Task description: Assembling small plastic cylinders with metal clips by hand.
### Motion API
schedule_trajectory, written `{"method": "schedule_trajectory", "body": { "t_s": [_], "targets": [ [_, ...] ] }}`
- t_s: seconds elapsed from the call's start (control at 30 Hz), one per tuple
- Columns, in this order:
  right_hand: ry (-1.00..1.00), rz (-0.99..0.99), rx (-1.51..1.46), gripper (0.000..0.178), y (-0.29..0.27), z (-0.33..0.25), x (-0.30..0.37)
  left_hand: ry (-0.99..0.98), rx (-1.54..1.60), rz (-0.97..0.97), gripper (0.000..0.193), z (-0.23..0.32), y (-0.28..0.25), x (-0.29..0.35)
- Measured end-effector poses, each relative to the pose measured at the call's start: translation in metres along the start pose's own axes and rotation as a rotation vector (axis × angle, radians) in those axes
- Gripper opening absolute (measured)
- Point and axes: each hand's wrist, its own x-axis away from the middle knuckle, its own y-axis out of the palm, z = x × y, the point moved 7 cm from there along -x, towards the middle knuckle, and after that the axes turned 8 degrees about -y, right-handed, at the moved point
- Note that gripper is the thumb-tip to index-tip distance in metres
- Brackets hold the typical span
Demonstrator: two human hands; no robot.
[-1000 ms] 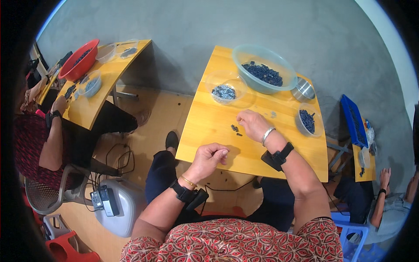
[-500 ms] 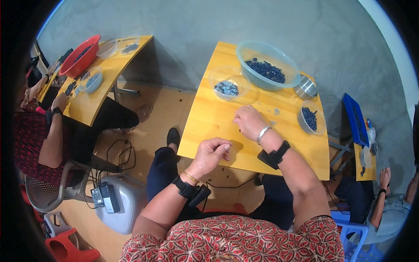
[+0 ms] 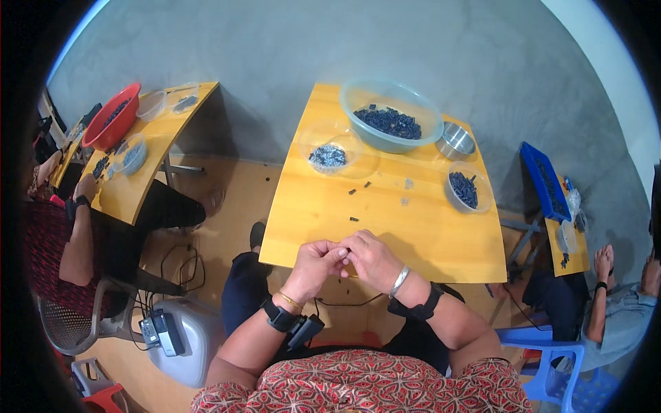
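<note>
A red basin (image 3: 119,132) stands on the left table (image 3: 125,194), near a grey wall (image 3: 255,51).

Angles left forearm (image 3: 249,342) and right forearm (image 3: 454,326) inward; joins left hand (image 3: 313,268) and right hand (image 3: 375,261) at the fingertips; presses left thumb toward curled fingers; bends right fingers downward, back of hand uppermost.

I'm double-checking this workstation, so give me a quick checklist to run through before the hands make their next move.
1. Hands together: ok; the left hand and right hand meet at the fingertips.
2. Secure grip on a piece: cannot tell; too much is hidden there.
3. Table free of loose bits: not ok; dark pieces and pale bits lie on it.
4. Blue-green basin upright: ok.
5. Clear tub at right upright: ok.
</note>
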Motion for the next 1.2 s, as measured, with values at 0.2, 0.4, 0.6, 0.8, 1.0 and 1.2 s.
{"method": "schedule_trajectory", "body": {
  "t_s": [0.2,0.4,0.6,0.8,1.0,1.2],
  "targets": [
    [0.258,0.048,0.127,0.007,-0.050,0.086,0.008,0.068,0.087,0.000,0.008,0.008,-0.015,0.000],
    [0.486,0.009,0.293,0.006,-0.079,0.168,-0.008,0.089,0.096,-0.083,0.011,0.006,-0.013,-0.004],
    [0.403,-0.070,0.358,0.011,-0.044,0.186,-0.047,0.084,0.140,-0.104,0.013,0.002,-0.017,-0.004],
    [0.334,-0.222,0.576,0.009,-0.023,0.202,-0.050,0.077,0.237,-0.137,0.013,0.003,-0.014,-0.005],
    [0.425,-0.127,0.290,0.006,-0.037,0.179,-0.035,0.071,0.272,-0.153,0.012,0.002,-0.016,-0.008],
    [0.392,0.076,0.220,0.005,-0.056,0.162,-0.011,0.078,0.252,-0.132,0.012,0.004,-0.015,-0.007]
  ]
}}
